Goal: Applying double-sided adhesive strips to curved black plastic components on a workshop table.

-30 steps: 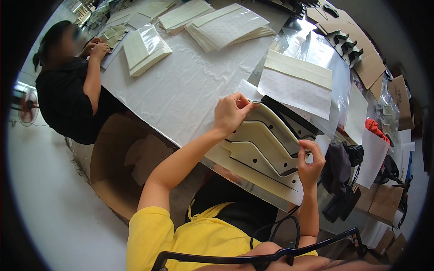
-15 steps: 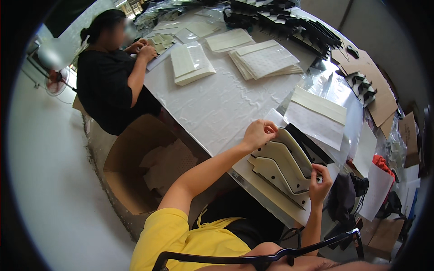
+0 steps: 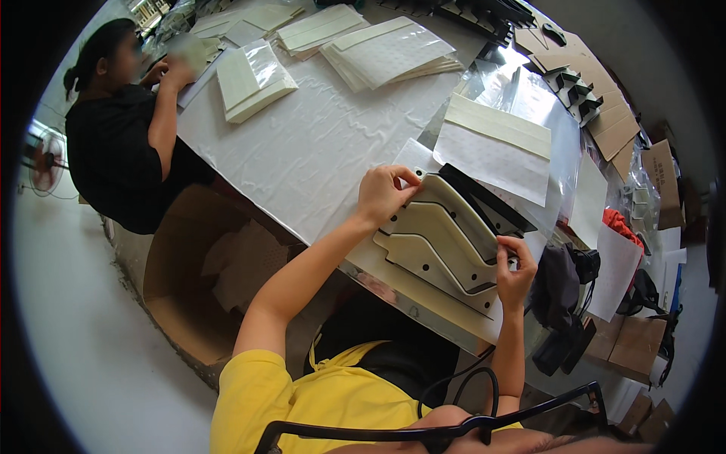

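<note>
In front of me at the table's near edge lies a cream moulded panel (image 3: 446,227) with angled ridges, dark edging and small dark holes. My left hand (image 3: 386,195) pinches its far-left corner between thumb and fingers. At the right end, the fingertips of my right hand (image 3: 516,265) are closed on the panel's rim. Any thin film or strip between my fingers is too small to make out. A black angled piece (image 3: 484,198) lies along the panel's far side, partly hidden by it.
Cream sheets in clear bags (image 3: 393,49) are stacked across the white table (image 3: 302,140). A person in black (image 3: 113,151) works at the far left. An open cardboard box (image 3: 178,272) stands below the edge. To my right lies a dark cloth bag (image 3: 556,284).
My view has swung, so the table and the other person appear further left. Both hands keep their places at the panel's two ends, with little visible change in grip.
</note>
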{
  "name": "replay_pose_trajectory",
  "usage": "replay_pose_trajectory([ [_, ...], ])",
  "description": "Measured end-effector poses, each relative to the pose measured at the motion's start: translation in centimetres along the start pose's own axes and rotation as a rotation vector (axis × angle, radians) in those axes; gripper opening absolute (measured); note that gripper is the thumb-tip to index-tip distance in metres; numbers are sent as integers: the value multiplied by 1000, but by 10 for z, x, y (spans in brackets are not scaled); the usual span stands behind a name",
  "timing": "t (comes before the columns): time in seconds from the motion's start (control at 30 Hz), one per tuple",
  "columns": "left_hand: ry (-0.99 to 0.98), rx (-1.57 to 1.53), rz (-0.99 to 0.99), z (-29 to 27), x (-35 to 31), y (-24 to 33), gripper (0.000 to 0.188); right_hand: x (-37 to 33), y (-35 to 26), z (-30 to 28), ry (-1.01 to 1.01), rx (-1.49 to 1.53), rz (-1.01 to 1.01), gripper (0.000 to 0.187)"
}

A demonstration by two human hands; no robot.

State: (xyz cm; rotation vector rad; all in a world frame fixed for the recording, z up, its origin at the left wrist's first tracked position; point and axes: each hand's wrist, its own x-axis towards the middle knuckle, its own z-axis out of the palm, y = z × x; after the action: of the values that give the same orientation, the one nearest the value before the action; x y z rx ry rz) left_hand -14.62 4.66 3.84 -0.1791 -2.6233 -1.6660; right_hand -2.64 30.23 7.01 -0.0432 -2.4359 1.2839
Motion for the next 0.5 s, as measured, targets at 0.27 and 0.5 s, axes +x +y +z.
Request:
replay_pose_trajectory([
  [0.27,-2,13,93,2,4,0,23,0,0,0,3,-21,-9,12],
  [0.5,-1,18,153,7,10,-3,28,1,-5,-4,4,-87,-52,12],
])
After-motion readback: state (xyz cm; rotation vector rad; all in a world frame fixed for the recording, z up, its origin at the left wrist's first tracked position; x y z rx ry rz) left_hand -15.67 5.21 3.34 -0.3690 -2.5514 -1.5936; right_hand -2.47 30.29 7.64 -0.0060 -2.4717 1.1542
